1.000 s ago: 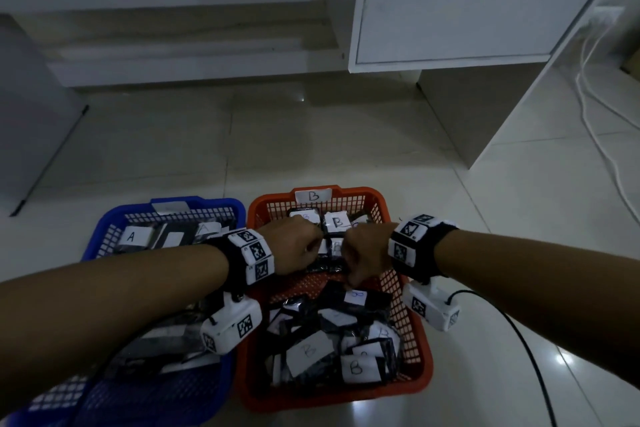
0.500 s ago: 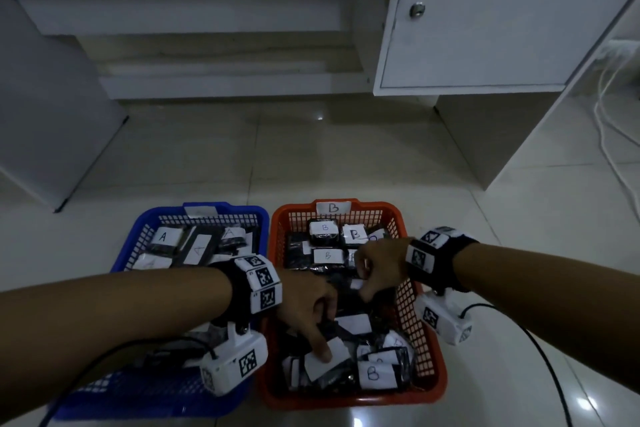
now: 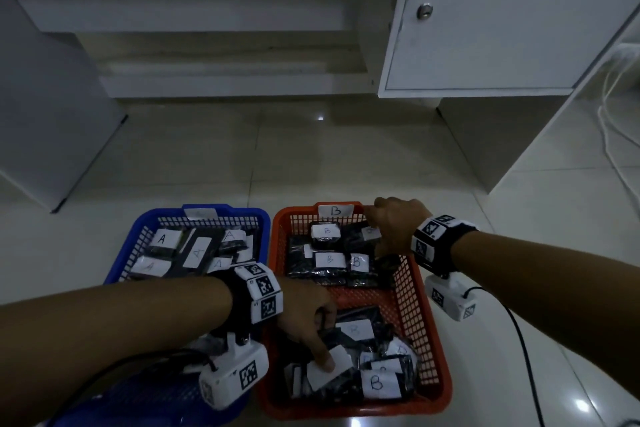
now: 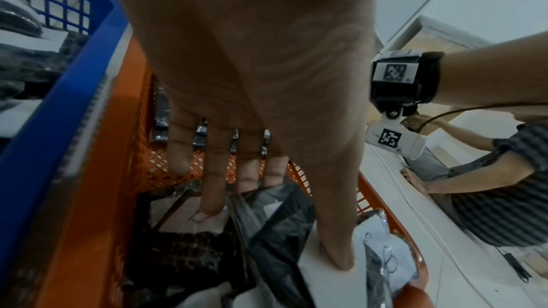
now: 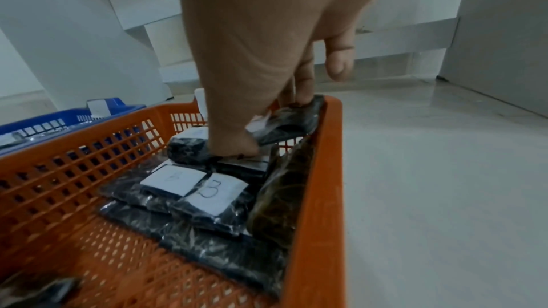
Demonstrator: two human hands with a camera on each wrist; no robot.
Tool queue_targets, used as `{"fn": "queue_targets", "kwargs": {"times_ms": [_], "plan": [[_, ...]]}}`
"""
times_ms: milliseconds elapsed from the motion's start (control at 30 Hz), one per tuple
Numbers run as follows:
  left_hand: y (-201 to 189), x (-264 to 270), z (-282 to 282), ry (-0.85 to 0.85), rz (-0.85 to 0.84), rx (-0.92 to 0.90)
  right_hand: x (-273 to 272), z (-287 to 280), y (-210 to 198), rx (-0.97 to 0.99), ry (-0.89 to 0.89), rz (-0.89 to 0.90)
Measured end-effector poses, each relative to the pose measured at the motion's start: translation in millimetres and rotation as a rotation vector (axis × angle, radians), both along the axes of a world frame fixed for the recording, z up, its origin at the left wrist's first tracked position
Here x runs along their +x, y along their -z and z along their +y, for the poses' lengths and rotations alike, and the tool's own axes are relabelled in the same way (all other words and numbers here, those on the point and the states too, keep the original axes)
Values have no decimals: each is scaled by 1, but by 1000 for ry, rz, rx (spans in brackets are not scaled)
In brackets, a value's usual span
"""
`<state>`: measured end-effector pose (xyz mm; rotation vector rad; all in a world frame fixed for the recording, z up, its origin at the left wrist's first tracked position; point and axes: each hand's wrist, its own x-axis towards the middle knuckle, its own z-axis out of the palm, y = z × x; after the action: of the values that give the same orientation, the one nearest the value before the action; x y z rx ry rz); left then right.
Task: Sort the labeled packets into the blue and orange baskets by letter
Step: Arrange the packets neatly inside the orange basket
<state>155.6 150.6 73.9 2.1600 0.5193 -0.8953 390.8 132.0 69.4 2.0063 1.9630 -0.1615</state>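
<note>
The blue basket on the left holds packets labeled A. The orange basket on the right holds dark packets labeled B in a far group and a near pile. My left hand reaches into the near pile, fingers straight, thumb pressing a white-labeled packet. The left wrist view shows the same hand spread over the packets, thumb on the label. My right hand pinches a dark labeled packet between thumb and fingers, tilted at the basket's far right corner.
A white cabinet with a round knob stands beyond the baskets on the right. White cables trail on the tiled floor at far right. A grey panel stands at left. Another person in a striped shirt sits to my right.
My hands parted from the middle of the orange basket. The left went to the near pile; the right moved to the far right corner with a packet.
</note>
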Motion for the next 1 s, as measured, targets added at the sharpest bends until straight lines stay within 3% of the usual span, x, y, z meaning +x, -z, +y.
{"fn": "queue_targets", "kwargs": {"times_ms": [333,500,733,867,1000], "plan": [[8,-3,2,-11,20,-44,-10,-1,3,-50,145,224],[5,1,6,-28,18,-47,-19,-4,16,23,248,251],[12,25,55,-205,-296,371,-32,-2,26,-44,478,374],[26,35,71,-281,-192,400,-30,-3,34,-46,536,406],[38,38,70,-295,-201,377,-26,-3,38,-31,536,440]]}}
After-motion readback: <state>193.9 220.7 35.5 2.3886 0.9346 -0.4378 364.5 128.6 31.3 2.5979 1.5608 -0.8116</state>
